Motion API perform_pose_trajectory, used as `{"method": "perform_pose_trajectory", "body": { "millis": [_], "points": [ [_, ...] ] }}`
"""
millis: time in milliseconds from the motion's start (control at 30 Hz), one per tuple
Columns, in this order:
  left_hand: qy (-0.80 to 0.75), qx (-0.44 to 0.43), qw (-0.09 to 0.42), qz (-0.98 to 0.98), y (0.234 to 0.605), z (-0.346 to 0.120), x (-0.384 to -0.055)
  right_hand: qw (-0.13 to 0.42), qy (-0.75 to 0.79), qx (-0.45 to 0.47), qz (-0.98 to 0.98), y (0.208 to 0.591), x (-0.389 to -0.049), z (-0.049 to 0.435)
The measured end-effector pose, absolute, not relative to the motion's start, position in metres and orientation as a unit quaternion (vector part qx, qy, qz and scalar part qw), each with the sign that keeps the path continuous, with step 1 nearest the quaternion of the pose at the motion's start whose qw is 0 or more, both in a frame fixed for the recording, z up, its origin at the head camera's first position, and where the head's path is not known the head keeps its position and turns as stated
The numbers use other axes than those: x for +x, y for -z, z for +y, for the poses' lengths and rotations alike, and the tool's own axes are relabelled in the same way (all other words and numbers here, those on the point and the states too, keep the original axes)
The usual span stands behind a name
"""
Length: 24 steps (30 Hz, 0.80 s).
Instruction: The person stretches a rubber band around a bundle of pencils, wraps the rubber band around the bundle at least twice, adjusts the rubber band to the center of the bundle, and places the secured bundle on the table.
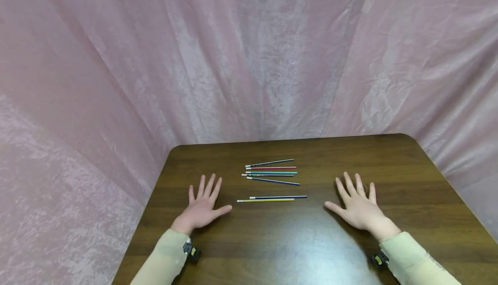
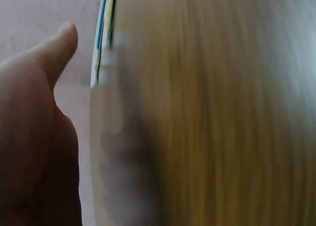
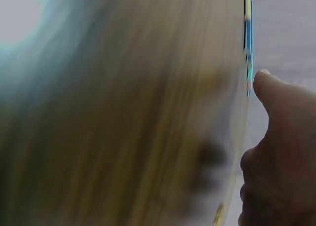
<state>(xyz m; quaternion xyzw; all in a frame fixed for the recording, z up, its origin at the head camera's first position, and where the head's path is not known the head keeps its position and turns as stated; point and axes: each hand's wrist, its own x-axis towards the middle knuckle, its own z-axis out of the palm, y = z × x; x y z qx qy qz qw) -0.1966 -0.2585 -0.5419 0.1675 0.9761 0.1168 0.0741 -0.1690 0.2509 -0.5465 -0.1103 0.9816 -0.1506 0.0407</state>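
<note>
My left hand (image 1: 200, 209), palm down with fingers spread, is left of the pencils and holds nothing. My right hand (image 1: 359, 209) is spread the same way to their right. Between them, a yellow pencil (image 1: 268, 200) lies close beside a dark blue pencil (image 1: 280, 197). Farther back are several more: a red pencil (image 1: 272, 168), a teal pencil (image 1: 278, 173), a blue pencil (image 1: 274, 181) and dark ones. Their pale ends point left. A thin pale loop (image 1: 365, 187) shows by my right fingers. Both wrist views show the thumb beside the blurred tabletop.
The brown wooden table (image 1: 272, 241) has rounded far corners, and light glares off its near middle. Pink velvety curtain (image 1: 264, 60) hangs behind it and along both sides. A small black device (image 1: 192, 252) sits on each wrist, at the sleeve cuff.
</note>
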Motion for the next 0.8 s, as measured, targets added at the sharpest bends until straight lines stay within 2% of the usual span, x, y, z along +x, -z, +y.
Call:
{"method": "perform_pose_trajectory", "body": {
  "millis": [400, 800],
  "points": [
    [-0.119, 0.173, 0.123, 0.970, 0.556, -0.203, -0.202, 0.070, 0.165, -0.146, 0.973, 0.552, -0.174, 0.183],
    [-0.121, 0.148, 0.125, 0.973, 0.552, -0.182, -0.205, 0.091, 0.159, -0.155, 0.971, 0.551, -0.174, 0.151]
  ]
}}
